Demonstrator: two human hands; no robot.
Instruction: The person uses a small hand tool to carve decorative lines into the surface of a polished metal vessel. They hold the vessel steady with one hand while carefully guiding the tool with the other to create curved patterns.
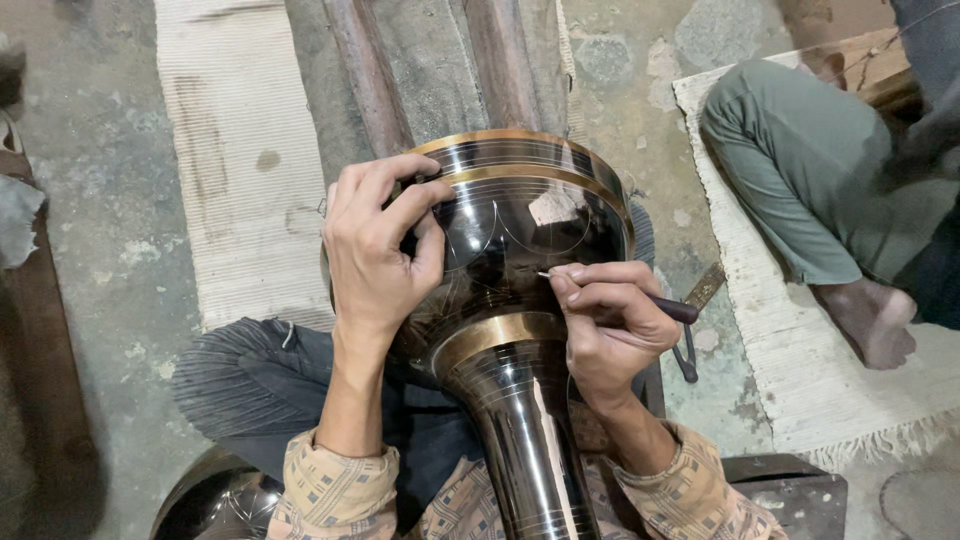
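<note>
A large black metal vase (pixel 520 240) with brass bands lies across my lap, its wide bowl pointing away and its narrow neck toward me. Thin engraved arcs show on the dark bowl. My left hand (pixel 378 250) grips the bowl's left side, fingers curled over the brass rim. My right hand (pixel 605 315) rests on the bowl's lower right and holds a slim dark-handled engraving tool (pixel 672 308), whose metal tip touches the black surface.
A pale woven mat (pixel 240 170) lies on the concrete floor at left. Another person's leg in green trousers (pixel 800 170) and bare foot (pixel 880 320) rest on a fringed mat at right. Two wooden beams (pixel 500 60) run ahead. A dark round vessel (pixel 220 500) sits at bottom left.
</note>
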